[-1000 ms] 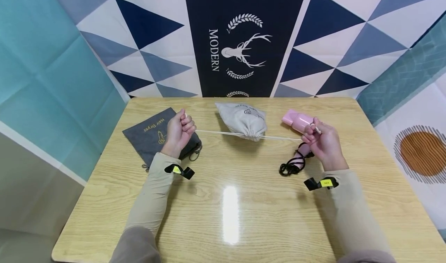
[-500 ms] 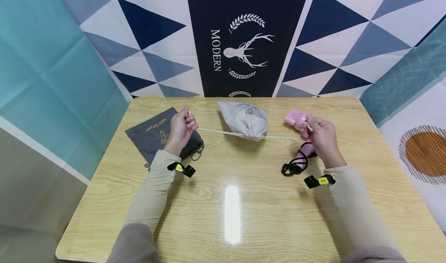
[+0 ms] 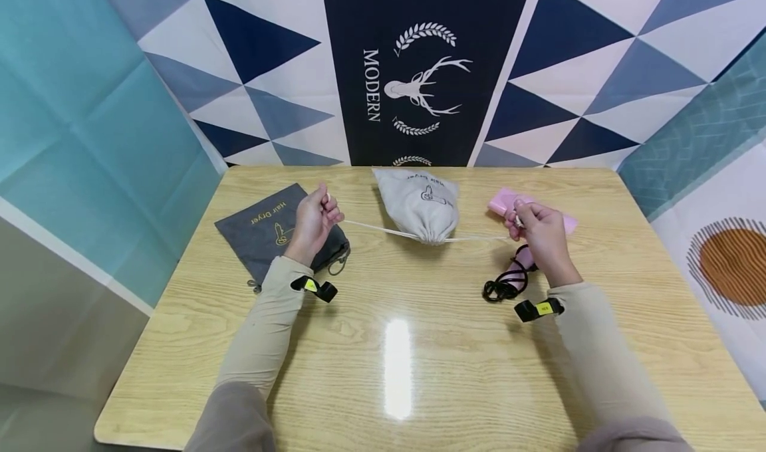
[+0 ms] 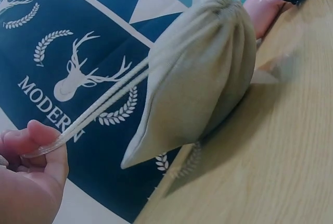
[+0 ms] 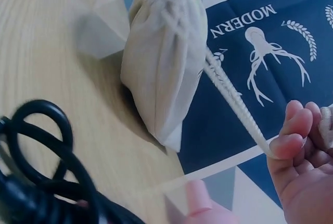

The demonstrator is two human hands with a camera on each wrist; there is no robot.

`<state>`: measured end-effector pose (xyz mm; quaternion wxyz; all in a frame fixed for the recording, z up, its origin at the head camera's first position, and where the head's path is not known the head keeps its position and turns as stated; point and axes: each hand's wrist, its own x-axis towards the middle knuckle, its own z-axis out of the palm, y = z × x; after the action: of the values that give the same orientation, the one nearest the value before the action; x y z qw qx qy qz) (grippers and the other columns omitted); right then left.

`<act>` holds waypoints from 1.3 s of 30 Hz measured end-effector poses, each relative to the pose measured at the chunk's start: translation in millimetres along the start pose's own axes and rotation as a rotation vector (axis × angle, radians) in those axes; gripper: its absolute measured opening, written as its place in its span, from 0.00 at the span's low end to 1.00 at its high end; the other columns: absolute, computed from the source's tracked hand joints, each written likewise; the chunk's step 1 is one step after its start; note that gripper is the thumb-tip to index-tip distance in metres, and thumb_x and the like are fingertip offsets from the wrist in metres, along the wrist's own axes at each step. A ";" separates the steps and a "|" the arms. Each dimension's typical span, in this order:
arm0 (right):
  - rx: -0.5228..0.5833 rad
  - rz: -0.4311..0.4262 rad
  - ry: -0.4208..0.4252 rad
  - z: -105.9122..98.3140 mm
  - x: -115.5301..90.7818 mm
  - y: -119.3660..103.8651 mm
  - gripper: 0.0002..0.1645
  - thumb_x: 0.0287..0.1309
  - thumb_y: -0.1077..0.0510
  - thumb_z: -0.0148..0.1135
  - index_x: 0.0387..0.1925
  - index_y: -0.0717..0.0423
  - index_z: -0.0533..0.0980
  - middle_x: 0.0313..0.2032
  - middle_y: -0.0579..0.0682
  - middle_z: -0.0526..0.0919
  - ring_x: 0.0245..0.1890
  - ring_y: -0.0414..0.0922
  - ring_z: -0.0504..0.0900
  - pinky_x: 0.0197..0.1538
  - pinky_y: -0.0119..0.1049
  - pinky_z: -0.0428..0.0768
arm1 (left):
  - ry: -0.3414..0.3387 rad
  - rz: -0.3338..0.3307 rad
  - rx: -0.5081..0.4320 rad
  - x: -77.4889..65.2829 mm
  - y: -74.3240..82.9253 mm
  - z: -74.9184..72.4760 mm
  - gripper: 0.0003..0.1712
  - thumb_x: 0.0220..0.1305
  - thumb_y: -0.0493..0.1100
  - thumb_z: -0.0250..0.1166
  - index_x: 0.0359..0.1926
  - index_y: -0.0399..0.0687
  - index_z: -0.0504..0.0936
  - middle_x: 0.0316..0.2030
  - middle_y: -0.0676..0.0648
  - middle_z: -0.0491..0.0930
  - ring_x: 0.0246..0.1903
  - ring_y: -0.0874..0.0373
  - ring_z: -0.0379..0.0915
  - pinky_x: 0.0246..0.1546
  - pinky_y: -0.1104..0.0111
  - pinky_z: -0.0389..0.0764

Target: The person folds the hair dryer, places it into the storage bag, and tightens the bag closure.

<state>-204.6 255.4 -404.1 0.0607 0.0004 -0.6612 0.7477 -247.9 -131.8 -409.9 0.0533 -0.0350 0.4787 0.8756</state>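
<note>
A light grey drawstring bag [image 3: 415, 203] printed "Hair Dryer" is at the back middle of the table, its mouth gathered tight toward me. White cords [image 3: 383, 228] run out from both sides of that mouth. My left hand [image 3: 314, 225] grips the left cord, which shows doubled in the left wrist view and passes under the curled fingers [image 4: 44, 133]. On the other side my right hand [image 3: 538, 236] pinches the right cord [image 5: 237, 104] between thumb and fingers. Both cords stretch nearly straight. The bag bulges; its contents are hidden.
A flat dark grey "Hair Dryer" pouch [image 3: 257, 229] lies behind my left hand. Partly hidden by my right hand is a pink hair dryer [image 3: 503, 201], its handle wrapped in a black power cord [image 3: 499, 289]. A patterned cloth backdrop [image 3: 269, 60] rises behind the wooden table [image 3: 455, 372].
My right hand has moved a little left, toward the bag, and its cord hangs slightly looser. The bag's printed face has turned more into view. The left hand has shifted slightly right.
</note>
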 end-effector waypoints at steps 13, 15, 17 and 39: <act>-0.109 0.033 -0.011 12.3 -6.4 15.8 0.17 0.70 0.56 0.54 0.26 0.60 0.76 0.24 0.43 0.81 0.21 0.35 0.79 0.27 0.24 0.79 | 0.016 -0.048 0.143 -1.5 -24.9 6.8 0.23 0.78 0.47 0.45 0.22 0.47 0.61 0.19 0.52 0.66 0.19 0.61 0.62 0.28 0.71 0.74; -0.109 0.032 -0.016 14.1 -6.2 16.8 0.16 0.70 0.57 0.54 0.27 0.60 0.76 0.24 0.42 0.81 0.22 0.35 0.80 0.28 0.24 0.80 | -0.008 -0.042 0.172 -2.8 -28.9 8.7 0.22 0.78 0.47 0.44 0.23 0.47 0.62 0.19 0.52 0.67 0.19 0.61 0.63 0.28 0.71 0.74; -0.115 0.030 -0.018 16.2 -5.3 18.3 0.15 0.70 0.58 0.53 0.28 0.60 0.76 0.24 0.42 0.81 0.22 0.35 0.81 0.29 0.24 0.81 | -0.033 -0.036 0.204 -3.4 -32.0 11.0 0.22 0.78 0.47 0.45 0.23 0.46 0.63 0.19 0.52 0.68 0.19 0.61 0.66 0.28 0.71 0.76; -0.493 0.047 -0.149 31.4 -3.1 30.1 0.25 0.71 0.50 0.52 0.49 0.72 0.72 0.36 0.39 0.78 0.35 0.32 0.79 0.42 0.27 0.81 | -0.223 0.034 0.779 -7.7 -48.0 24.6 0.16 0.74 0.45 0.52 0.37 0.37 0.80 0.38 0.45 0.80 0.45 0.49 0.73 0.52 0.58 0.73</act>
<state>-206.8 220.5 -430.2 -0.0071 0.0254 -0.8260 0.5630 -234.5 -85.9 -435.9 0.0997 0.0912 0.7663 0.6281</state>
